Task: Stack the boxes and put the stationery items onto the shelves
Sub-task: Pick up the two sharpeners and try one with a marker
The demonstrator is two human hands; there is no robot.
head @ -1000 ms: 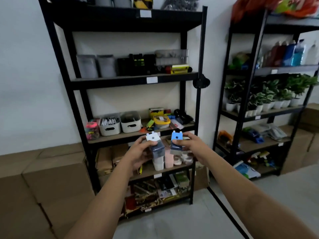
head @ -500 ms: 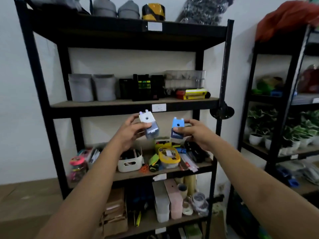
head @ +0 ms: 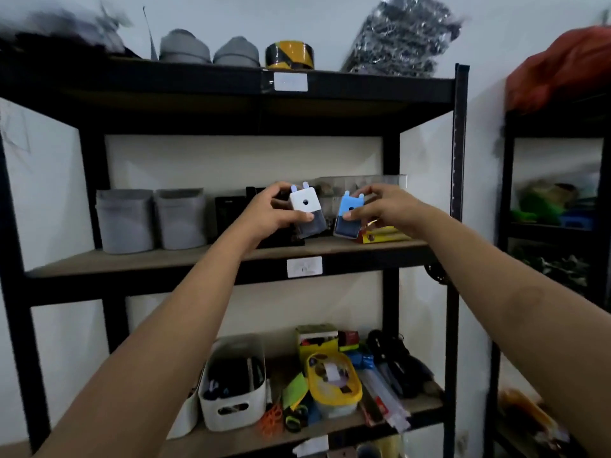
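Note:
My left hand grips a white pencil sharpener with a dark clear base, held upright just above the front of the upper wooden shelf. My right hand holds a blue pencil sharpener of the same shape, a little lower and to the right, tilted slightly. Both sharpeners hang side by side in front of black items and a clear box at the back of that shelf. Whether either base touches the shelf board I cannot tell.
Two grey bins stand at the shelf's left, a yellow-red box at its right. The shelf below holds a white basket, a yellow-lidded container, scissors and pens. Tape rolls sit on top. A second black rack stands to the right.
Both hands have risen from the lower shelves to the upper shelf, carrying the two sharpeners, and the view has moved closer and tilted upward.

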